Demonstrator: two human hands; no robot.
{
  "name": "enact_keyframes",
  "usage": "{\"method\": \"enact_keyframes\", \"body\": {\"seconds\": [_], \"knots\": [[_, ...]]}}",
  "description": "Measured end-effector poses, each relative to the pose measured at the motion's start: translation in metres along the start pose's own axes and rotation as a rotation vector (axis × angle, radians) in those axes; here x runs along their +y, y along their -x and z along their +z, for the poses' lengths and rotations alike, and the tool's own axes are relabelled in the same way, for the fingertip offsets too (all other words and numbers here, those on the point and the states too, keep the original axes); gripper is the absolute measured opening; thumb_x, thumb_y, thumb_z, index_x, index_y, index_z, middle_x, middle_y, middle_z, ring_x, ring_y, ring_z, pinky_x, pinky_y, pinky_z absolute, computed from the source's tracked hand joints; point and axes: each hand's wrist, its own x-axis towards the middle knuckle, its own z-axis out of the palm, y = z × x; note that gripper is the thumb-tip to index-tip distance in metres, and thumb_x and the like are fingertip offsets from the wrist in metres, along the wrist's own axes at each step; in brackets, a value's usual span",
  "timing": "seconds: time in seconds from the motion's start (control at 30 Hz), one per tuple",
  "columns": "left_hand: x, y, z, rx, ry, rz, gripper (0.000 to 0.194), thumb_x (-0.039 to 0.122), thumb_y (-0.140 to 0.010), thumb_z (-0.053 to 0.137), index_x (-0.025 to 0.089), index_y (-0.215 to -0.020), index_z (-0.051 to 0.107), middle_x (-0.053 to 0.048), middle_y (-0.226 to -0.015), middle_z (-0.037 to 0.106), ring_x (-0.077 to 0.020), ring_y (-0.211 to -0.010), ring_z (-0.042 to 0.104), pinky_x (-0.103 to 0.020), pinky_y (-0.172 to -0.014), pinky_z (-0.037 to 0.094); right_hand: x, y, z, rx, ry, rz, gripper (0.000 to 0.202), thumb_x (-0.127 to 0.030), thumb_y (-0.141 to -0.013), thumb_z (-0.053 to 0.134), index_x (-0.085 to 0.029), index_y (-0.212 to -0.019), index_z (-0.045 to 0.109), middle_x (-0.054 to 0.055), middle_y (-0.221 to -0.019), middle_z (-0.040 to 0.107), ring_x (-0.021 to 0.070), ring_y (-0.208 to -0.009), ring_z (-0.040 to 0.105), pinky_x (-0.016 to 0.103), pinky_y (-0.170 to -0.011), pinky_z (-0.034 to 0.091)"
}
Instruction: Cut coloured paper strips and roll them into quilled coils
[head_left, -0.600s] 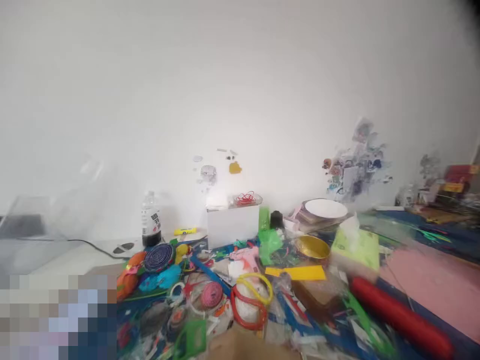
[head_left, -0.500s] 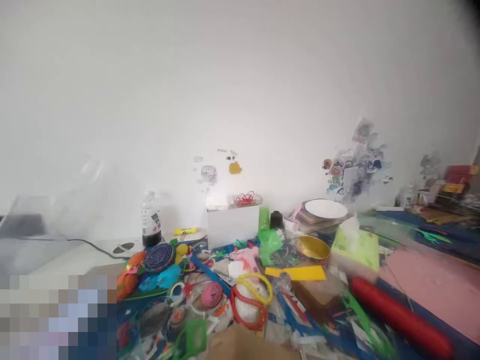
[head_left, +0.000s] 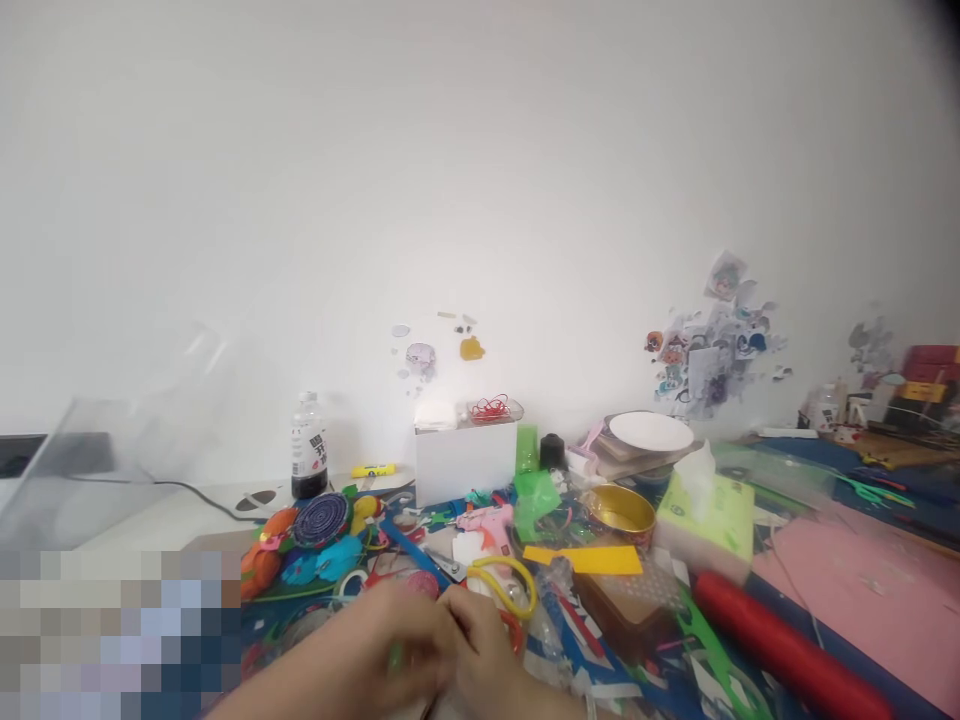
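Yellow loop (head_left: 531, 592): I have it at lower centre, just above and right of the hands; I cannot tell whether they touch it.
Red loop (head_left: 516, 632): below the yellow one, partly hidden by the right hand.
Hands: left hand (head_left: 405, 632) and right hand (head_left: 484, 642) meet at bottom centre, fingers curled inward.
Grip: blurred on my feed; I cannot tell whether either hand grasps anything.
Pink ball (head_left: 423, 582): mostly covered, behind the left hand.
Yellow strip (head_left: 589, 560): right of the loops.
Gold tin (head_left: 624, 502): above the strip, near the green tissue box (head_left: 712, 512).
Red cylinder (head_left: 784, 642): slanting across lower right.
White box (head_left: 465, 466): centre, against the wall.
Bottle (head_left: 309, 445): upright, left of the box.
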Motion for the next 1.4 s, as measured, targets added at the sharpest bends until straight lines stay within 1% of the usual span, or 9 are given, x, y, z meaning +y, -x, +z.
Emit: {"method": "enact_keyframes", "body": {"seconds": [0.07, 0.13, 0.3, 0.5, 0.63, 0.77, 0.87, 1.07, 1.4], "knots": [[0.013, -0.023, 0.002, -0.114, -0.104, -0.026, 0.025, 0.038, -0.076, 0.053, 0.02, -0.06, 0.06, 0.002, -0.059, 0.06, -0.0144, -0.058, 0.054, -0.024, -0.053, 0.042, 0.0, -0.001, -0.001, 0.038, -0.031, 0.037, 0.034, -0.037, -0.088, 0.032, -0.019, -0.059, 0.033, -0.003, -0.057, 0.039, 0.0112, -0.056, 0.04, 0.021, -0.052, 0.029], [0.019, -0.031, 0.009, -0.021, -0.221, -0.098, 0.032, 0.041, -0.082, 0.041, 0.02, -0.063, 0.056, 0.001, -0.059, 0.057, -0.0148, -0.057, 0.052, -0.023, -0.051, 0.039, 0.002, -0.001, -0.002, 0.057, -0.031, 0.072, 0.034, -0.036, -0.09, 0.03, -0.019, -0.06, 0.032, -0.003, -0.058, 0.039, 0.0114, -0.057, 0.04, 0.021, -0.054, 0.029], [0.013, -0.012, 0.03, 0.017, -0.385, -0.084, 0.029, 0.037, -0.085, 0.034, 0.021, -0.064, 0.047, 0.001, -0.061, 0.055, -0.0148, -0.056, 0.051, -0.022, -0.053, 0.038, 0.003, 0.0, -0.001, 0.055, 0.029, 0.058, 0.034, -0.034, -0.09, 0.031, -0.019, -0.06, 0.031, -0.003, -0.057, 0.039, 0.0112, -0.057, 0.04, 0.021, -0.053, 0.028], [0.008, -0.004, 0.033, -0.054, -0.31, 0.009, 0.025, 0.036, -0.085, 0.034, 0.022, -0.07, 0.048, 0.001, -0.064, 0.056, -0.0143, -0.057, 0.051, -0.022, -0.054, 0.04, 0.003, 0.0, -0.002, 0.04, 0.158, 0.038, 0.034, -0.03, -0.09, 0.032, -0.019, -0.058, 0.029, -0.004, -0.056, 0.039, 0.0109, -0.055, 0.04, 0.021, -0.051, 0.027], [0.005, -0.007, 0.034, 0.013, -0.267, -0.042, 0.027, 0.037, -0.085, 0.034, 0.022, -0.068, 0.047, 0.002, -0.061, 0.053, -0.0142, -0.056, 0.049, -0.022, -0.053, 0.039, 0.002, -0.006, -0.011, 0.044, 0.441, -0.015, 0.031, -0.026, -0.088, 0.035, -0.018, -0.059, 0.038, -0.002, -0.059, 0.046, 0.0129, -0.059, 0.046, 0.022, -0.055, 0.03], [-0.005, -0.01, 0.032, 0.126, -0.199, -0.149, 0.028, 0.042, -0.084, 0.033, 0.022, -0.068, 0.045, 0.003, -0.059, 0.049, -0.0152, -0.056, 0.048, -0.024, -0.053, 0.038, 0.001, -0.017, -0.025, -0.012, 0.918, 0.069, 0.002, -0.017, -0.075, 0.052, -0.018, -0.074, 0.054, 0.006, -0.077, 0.058, 0.0228, -0.077, 0.052, 0.028, -0.06, 0.035], [-0.012, -0.012, 0.029, 0.181, -0.097, -0.224, 0.028, 0.044, -0.083, 0.033, 0.022, -0.066, 0.042, 0.004, -0.056, 0.044, -0.0155, -0.054, 0.046, -0.024, -0.052, 0.038, 0.003, -0.02, -0.031, -0.126, 1.106, 0.175, 0.014, -0.014, -0.07, 0.056, -0.014, -0.084, 0.059, 0.012, -0.086, 0.059, 0.0274, -0.08, 0.054, 0.03, -0.06, 0.038], [-0.02, -0.013, 0.029, 0.233, 0.044, -0.288, 0.028, 0.046, -0.081, 0.037, 0.022, -0.07, 0.046, 0.005, -0.054, 0.045, -0.0158, -0.052, 0.046, -0.025, -0.051, 0.037, 0.005, -0.017, -0.03, -0.248, 1.033, 0.223, 0.03, -0.015, -0.066, 0.059, -0.013, -0.097, 0.057, 0.015, -0.089, 0.061, 0.0286, -0.079, 0.058, 0.031, -0.059, 0.043], [-0.014, -0.018, 0.025, 0.293, 0.208, -0.261, 0.031, 0.05, -0.078, 0.042, 0.021, -0.068, 0.047, 0.005, -0.056, 0.047, -0.015, -0.053, 0.049, -0.026, -0.053, 0.04, 0.018, -0.02, -0.031, 0.018, 0.583, 0.209, 0.051, -0.015, -0.07, 0.053, -0.019, -0.121, 0.048, 0.01, -0.11, 0.058, 0.0289, -0.099, 0.053, 0.039, -0.08, 0.043]]}}
